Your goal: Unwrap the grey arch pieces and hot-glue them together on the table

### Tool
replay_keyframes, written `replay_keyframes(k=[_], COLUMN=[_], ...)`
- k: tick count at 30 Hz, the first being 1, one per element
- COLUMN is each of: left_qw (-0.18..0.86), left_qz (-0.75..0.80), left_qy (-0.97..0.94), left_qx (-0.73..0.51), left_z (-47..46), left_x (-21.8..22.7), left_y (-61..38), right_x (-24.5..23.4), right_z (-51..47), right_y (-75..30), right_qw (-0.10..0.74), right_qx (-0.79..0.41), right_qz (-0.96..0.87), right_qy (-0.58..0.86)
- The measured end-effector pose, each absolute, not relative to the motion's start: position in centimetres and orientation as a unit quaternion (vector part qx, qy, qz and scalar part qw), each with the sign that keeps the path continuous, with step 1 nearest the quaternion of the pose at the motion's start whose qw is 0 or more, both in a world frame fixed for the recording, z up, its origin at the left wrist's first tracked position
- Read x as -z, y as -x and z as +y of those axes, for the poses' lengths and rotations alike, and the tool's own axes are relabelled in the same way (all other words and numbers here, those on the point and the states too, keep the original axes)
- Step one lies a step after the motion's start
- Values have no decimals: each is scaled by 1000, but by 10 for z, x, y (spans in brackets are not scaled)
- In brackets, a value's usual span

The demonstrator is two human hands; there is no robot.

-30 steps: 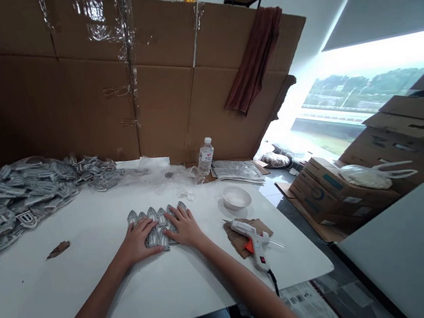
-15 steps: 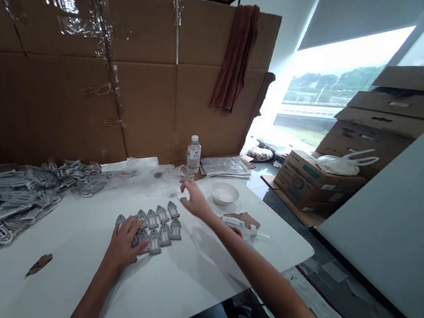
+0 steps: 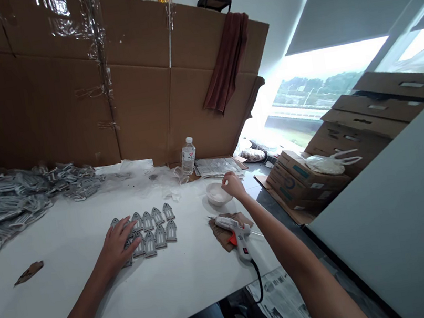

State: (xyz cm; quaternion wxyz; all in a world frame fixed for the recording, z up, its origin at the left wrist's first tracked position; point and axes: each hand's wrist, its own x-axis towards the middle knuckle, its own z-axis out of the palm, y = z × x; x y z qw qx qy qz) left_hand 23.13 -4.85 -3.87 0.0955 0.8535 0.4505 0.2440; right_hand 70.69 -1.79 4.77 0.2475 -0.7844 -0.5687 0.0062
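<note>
1. Far left: heap of bagged grey pieces [image 3: 14, 199], brown scrap [image 3: 29, 273] in front of it. Both best left alone; nothing touches them.
2. Left hand [image 3: 116, 245]: for this step, looks like light, flat pressure is best, enough to steady the pieces without skewing the rows. Pose: palm down, fingers spread, laid over the left end of the set; forearm slants in from the lower left.
3. Arch-topped grey pieces [image 3: 149, 243]: two rows on the white table [image 3: 167, 288], points away from the person, side by side. Left-end ones partly covered by the hand, right-end ones uncovered. Edges should be kept lined up, I'd say.
4. Bottle [image 3: 188, 155]: upright behind the rows, well apart from both hands.
5. White bowl [image 3: 214, 202]: right of the rows. Going in gently from the rim would avoid tipping it, probably.
6. Glue gun [image 3: 240, 237]: on brown cardboard [image 3: 220, 238], nozzle pointing left, nearer the person than the bowl. Wrist should clear the nozzle, in case it's hot.
7. Right hand [image 3: 233, 184]: at the bowl's right rim, fingers curled in, arm stretched forward beyond the glue gun. Too small to tell whether it pinches anything or touches the rim.
</note>
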Motion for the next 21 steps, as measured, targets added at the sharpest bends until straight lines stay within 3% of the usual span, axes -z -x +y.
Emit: replay_keyframes(k=[10, 21], left_qw=[113, 109], left_qz=[461, 456], left_qy=[-847, -846], left_qx=[-240, -255], left_z=[-51, -50], left_x=[33, 34], left_y=[-232, -232], right_x=[-25, -15], right_z=[-7, 0], right_y=[-694, -698], right_qw=[114, 117], right_qx=[8, -23], right_qz=[-517, -479], right_qy=[848, 870])
